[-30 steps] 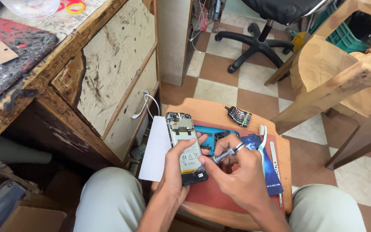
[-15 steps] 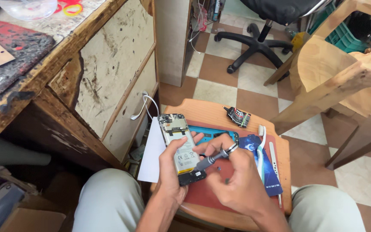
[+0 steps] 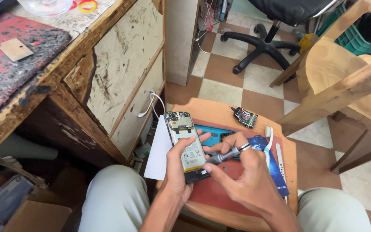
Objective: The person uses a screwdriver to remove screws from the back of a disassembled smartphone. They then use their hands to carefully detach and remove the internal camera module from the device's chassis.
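Left hand [image 3: 177,172] clamped round opened phone [image 3: 186,146]; right hand [image 3: 247,180] pinching small screwdriver [image 3: 222,157], tip at lower board. Best kept upright, light pressure, phone steadied over stool worktop [image 3: 220,112].

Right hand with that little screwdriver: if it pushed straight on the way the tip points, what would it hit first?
Probably the opened phone in the left hand: the screwdriver in the right hand aims down-left at its lower end, seemingly almost touching.

The opened phone [image 3: 186,146] shows a pale cream battery under a dark circuit board, and the screwdriver [image 3: 222,157] is dark grey with a silver ring. Beneath lie a red mat [image 3: 220,193] and a teal back cover [image 3: 213,137] on the tan wooden bench [image 3: 211,109]. The floor [image 3: 226,75] is checkered brown and cream.
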